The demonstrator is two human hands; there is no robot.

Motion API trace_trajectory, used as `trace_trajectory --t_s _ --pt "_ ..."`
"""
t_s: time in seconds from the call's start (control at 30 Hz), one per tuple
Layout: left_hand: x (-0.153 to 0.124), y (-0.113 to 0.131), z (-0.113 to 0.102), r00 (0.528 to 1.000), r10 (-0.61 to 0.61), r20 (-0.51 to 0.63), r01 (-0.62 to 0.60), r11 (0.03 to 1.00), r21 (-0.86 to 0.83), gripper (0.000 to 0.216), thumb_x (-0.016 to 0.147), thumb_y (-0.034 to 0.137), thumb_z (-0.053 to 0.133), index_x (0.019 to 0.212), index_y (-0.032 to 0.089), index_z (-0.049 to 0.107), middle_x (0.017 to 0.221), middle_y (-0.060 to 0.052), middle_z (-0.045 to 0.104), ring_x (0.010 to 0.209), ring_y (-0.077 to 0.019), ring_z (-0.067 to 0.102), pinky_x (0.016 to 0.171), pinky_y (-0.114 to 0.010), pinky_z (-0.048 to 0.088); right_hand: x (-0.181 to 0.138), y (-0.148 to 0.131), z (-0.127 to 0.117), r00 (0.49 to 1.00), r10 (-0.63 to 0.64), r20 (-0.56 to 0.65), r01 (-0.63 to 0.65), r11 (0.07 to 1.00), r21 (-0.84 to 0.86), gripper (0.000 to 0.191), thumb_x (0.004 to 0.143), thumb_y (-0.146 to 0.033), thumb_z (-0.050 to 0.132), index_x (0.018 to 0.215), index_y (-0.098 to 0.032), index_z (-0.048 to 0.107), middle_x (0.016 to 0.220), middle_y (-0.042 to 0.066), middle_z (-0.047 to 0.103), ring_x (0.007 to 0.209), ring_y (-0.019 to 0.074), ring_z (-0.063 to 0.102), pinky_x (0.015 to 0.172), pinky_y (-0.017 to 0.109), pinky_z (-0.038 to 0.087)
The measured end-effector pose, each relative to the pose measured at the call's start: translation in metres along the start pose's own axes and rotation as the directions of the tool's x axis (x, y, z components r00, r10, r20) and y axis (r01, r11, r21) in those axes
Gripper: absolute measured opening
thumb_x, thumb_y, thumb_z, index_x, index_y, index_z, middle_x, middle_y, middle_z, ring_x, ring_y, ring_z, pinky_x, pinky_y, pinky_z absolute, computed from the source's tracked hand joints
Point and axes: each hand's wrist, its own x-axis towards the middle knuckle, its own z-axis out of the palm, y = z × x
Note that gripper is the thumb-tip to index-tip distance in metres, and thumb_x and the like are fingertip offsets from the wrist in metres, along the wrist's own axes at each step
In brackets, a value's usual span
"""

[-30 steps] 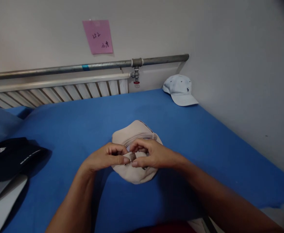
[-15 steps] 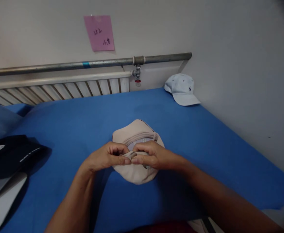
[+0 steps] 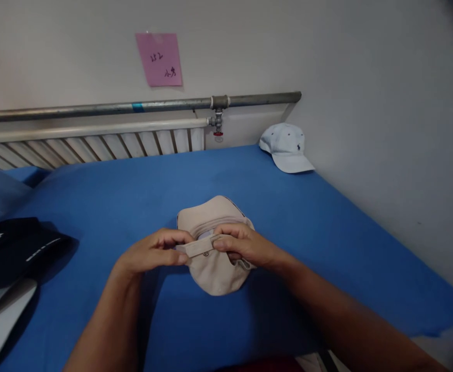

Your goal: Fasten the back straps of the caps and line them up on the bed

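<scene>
A beige cap (image 3: 212, 274) lies on the blue sheet (image 3: 141, 206) in front of me, its back facing me. Its beige adjuster strap (image 3: 198, 248) is pulled out level to the left. My left hand (image 3: 152, 254) pinches the free end of that strap. My right hand (image 3: 241, 245) pinches the cap's back edge where the strap passes through. Both hands are closed and rest on the cap.
A pale blue cap (image 3: 286, 148) lies at the far right corner by the wall. A black cap (image 3: 13, 248) sits at the left edge. A metal pipe (image 3: 133, 107) and a white radiator (image 3: 94, 142) run along the back wall under a pink note (image 3: 159, 59).
My left hand has moved left and drawn the strap out straight; before, both hands were bunched together over the strap's buckle.
</scene>
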Motion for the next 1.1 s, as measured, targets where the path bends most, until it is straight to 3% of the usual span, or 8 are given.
trace_trajectory --t_s 0.13,0.27,0.33,0.43,0.53,0.87,1.0,1.1 --pt "-0.002 -0.01 -0.006 0.998 0.032 -0.045 -0.036 0.996 -0.082 0.021 0.071 0.025 0.073 0.091 0.016 0.073 0.081 -0.004 0.066 0.075 -0.0153 0.058 0.071 -0.025 0.044 0.002 0.004 0.0 1.0 0.004 0.007 -0.005 0.999 0.052 0.03 0.075 -0.041 0.067 0.067 -0.018 0.049 0.05 -0.01 0.036 0.041 0.0035 0.03 0.04 0.019 0.02" --pt "0.002 -0.009 -0.002 0.994 0.016 -0.112 -0.022 0.998 -0.06 0.016 0.073 0.026 0.071 0.083 0.014 0.071 0.071 -0.001 0.06 0.064 -0.0109 0.05 0.062 -0.021 0.039 0.002 0.002 0.003 0.985 -0.116 -0.127 0.089 0.976 -0.197 0.021 0.081 -0.036 0.063 0.074 -0.018 0.055 0.054 -0.007 0.045 0.048 0.0064 0.041 0.046 0.02 0.032" --pt "0.005 -0.004 0.003 0.993 0.019 -0.118 -0.022 0.999 -0.025 0.016 0.075 0.028 0.069 0.08 0.013 0.069 0.067 0.001 0.055 0.061 -0.0095 0.045 0.058 -0.021 0.035 0.0 -0.001 0.005 0.92 -0.342 -0.19 0.234 0.87 -0.434 0.016 0.08 -0.029 0.065 0.09 -0.018 0.06 0.072 -0.002 0.059 0.064 0.0102 0.054 0.06 0.024 0.044" --pt "0.009 0.001 0.01 0.994 0.024 -0.104 -0.023 1.0 0.01 0.015 0.076 0.028 0.065 0.08 0.013 0.064 0.066 0.003 0.049 0.06 -0.0089 0.039 0.057 -0.021 0.031 -0.005 -0.005 0.009 0.78 -0.626 -0.014 0.426 0.546 -0.721 0.026 0.079 -0.024 0.067 0.105 -0.021 0.062 0.108 0.007 0.063 0.098 0.0182 0.059 0.084 0.034 0.049" --pt "0.011 0.001 0.013 0.996 -0.007 -0.092 0.007 1.0 0.008 0.017 0.079 0.03 0.064 0.081 0.014 0.059 0.064 0.004 0.044 0.057 -0.008 0.034 0.054 -0.021 0.027 -0.006 -0.004 0.012 0.737 -0.661 0.141 0.48 0.365 -0.798 0.015 0.083 -0.02 0.062 0.098 -0.019 0.065 0.111 0.009 0.062 0.104 0.0196 0.059 0.09 0.036 0.049" --pt "0.013 -0.006 0.012 0.993 -0.109 0.045 0.114 0.986 -0.121 0.025 0.074 0.022 0.072 0.089 0.017 0.052 0.062 0.007 0.046 0.055 -0.0063 0.035 0.054 -0.019 0.027 -0.004 -0.001 0.017 0.699 -0.659 0.276 0.484 0.153 -0.861 0.012 0.087 -0.015 0.055 0.093 -0.016 0.066 0.097 0.01 0.066 0.092 0.0192 0.062 0.084 0.037 0.05" --pt "0.018 -0.008 0.014 0.993 -0.075 0.094 0.084 0.992 -0.092 0.021 0.074 0.019 0.07 0.093 0.017 0.061 0.073 0.003 0.053 0.063 -0.0084 0.045 0.059 -0.02 0.034 -0.002 0.001 0.016 0.699 -0.68 0.221 0.572 0.347 -0.743 0.009 0.083 -0.011 0.058 0.084 -0.018 0.064 0.092 0.007 0.069 0.091 0.018 0.063 0.086 0.037 0.049" --pt "0.021 -0.01 0.015 0.998 -0.036 0.05 0.04 0.997 -0.065 0.015 0.075 0.02 0.069 0.089 0.016 0.065 0.083 -0.001 0.059 0.075 -0.012 0.051 0.07 -0.023 0.039 -0.001 0.004 0.015 0.808 -0.58 0.102 0.537 0.654 -0.534 0.007 0.081 -0.014 0.062 0.085 -0.02 0.065 0.086 0.002 0.069 0.088 0.0161 0.064 0.085 0.035 0.049"
